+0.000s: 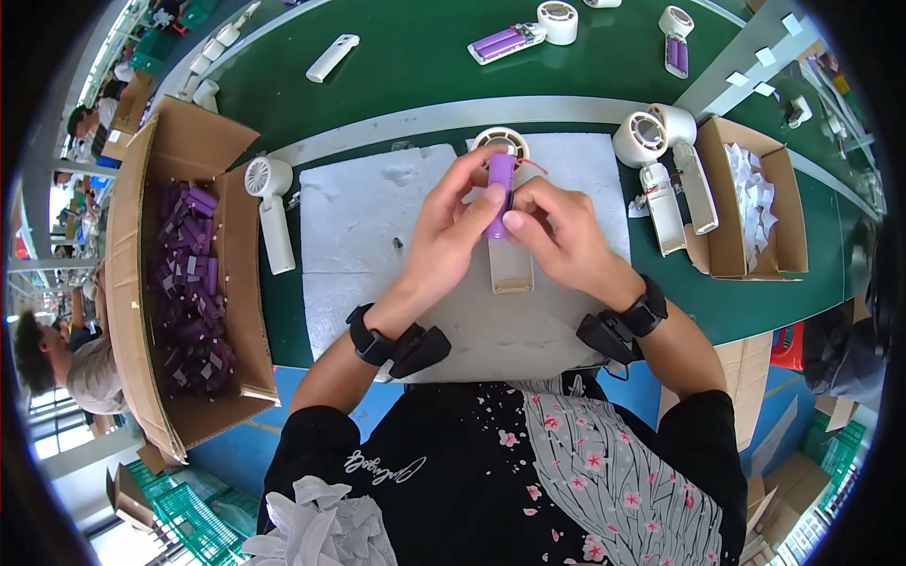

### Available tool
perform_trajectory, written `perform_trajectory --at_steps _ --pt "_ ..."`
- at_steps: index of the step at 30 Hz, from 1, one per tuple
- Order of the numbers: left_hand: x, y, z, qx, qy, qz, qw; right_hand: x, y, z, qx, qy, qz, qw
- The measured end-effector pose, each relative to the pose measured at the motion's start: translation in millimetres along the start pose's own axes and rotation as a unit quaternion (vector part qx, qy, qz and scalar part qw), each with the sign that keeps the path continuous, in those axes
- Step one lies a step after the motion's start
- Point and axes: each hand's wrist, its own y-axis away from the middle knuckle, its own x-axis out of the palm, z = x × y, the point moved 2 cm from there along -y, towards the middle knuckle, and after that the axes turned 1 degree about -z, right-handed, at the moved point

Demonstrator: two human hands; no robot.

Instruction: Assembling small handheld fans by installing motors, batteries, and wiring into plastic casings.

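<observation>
Above the middle of the white foam mat (359,217), a purple cylindrical battery cell (501,170) stands between my two hands. My left hand (450,224) is closed on it, with the thumb along its front. From the other side, my right hand (569,236) pinches the cell's lower part with thumb and bent fingers. Beneath them lies a white handheld fan with a round head (500,140) and an opened handle shell (511,271). A red wire (534,166) shows beside the cell. My fingers hide most of the fan's middle.
On the left stands a deep cardboard box (132,274) of purple cells, beside a white fan (276,222). Several fans with opened handles (663,209) lie right, next to a small box (791,217) of white pieces. Fan parts (510,42) rest on the green bench beyond a raised rail (377,123).
</observation>
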Motion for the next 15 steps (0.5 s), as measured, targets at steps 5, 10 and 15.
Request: perform_trajectory --at_steps 5,10,15 --pt "-7.7 -5.1 -1.7 0.128 -0.173 0.036 0.976 4.7 -2.6 -4.2 -0.017 0.005 -0.01 1.0" --pt "-19.9 0.5 4.9 0.182 -0.239 0.049 0.953 6.9 -4.9 -9.1 -0.131 0.059 0.013 0.99" --pt "-19.8 1.4 6.1 0.165 -0.26 0.026 0.951 3.3 -5.1 3.1 -0.149 0.099 0.025 0.984"
